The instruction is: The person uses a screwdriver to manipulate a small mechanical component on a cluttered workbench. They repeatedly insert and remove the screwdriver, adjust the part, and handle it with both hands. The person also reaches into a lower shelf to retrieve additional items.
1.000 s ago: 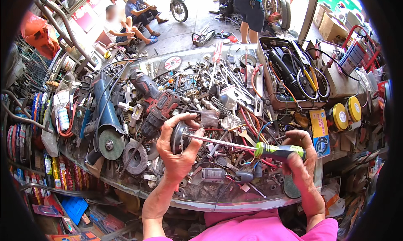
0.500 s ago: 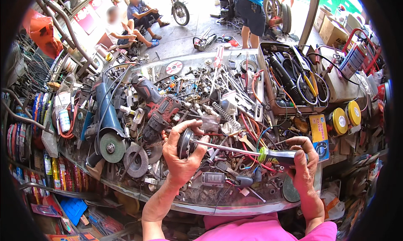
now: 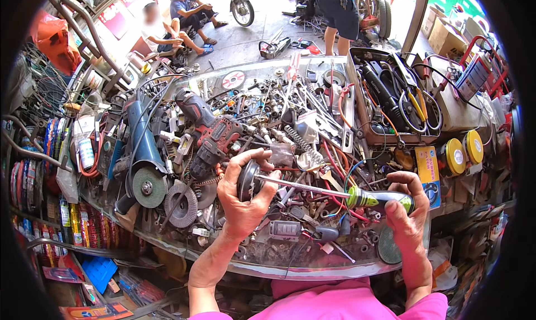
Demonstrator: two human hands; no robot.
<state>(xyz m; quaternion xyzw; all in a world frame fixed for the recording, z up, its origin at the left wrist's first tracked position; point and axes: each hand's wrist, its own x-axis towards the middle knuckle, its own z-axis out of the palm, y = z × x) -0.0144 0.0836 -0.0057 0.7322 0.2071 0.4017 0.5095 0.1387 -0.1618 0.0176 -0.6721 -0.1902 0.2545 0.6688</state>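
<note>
A round black part, disc-shaped with a rim, is pinched on edge between the thumb and fingers of my left hand. From the right, a screwdriver with a green and black handle points at it. Its long metal shaft reaches the side of the part facing right; the very tip is hard to make out. My right hand grips the rear end of that handle with thumb and curled fingers. Both hands are above the near half of a cluttered glass-topped counter. Below the shaft lies a grey remote-like piece.
A red and black cordless drill and a blue angle grinder lie left of my hands. Loose bolts, springs and wires cover the middle. At the back right sits an open toolbox, with yellow-lidded tins beside it. Several people are beyond the counter.
The screwdriver handle has turned in my right hand, so more green shows. My right fingers have shifted around its end. My left hand still holds the round part, and the whole view has shifted slightly.
</note>
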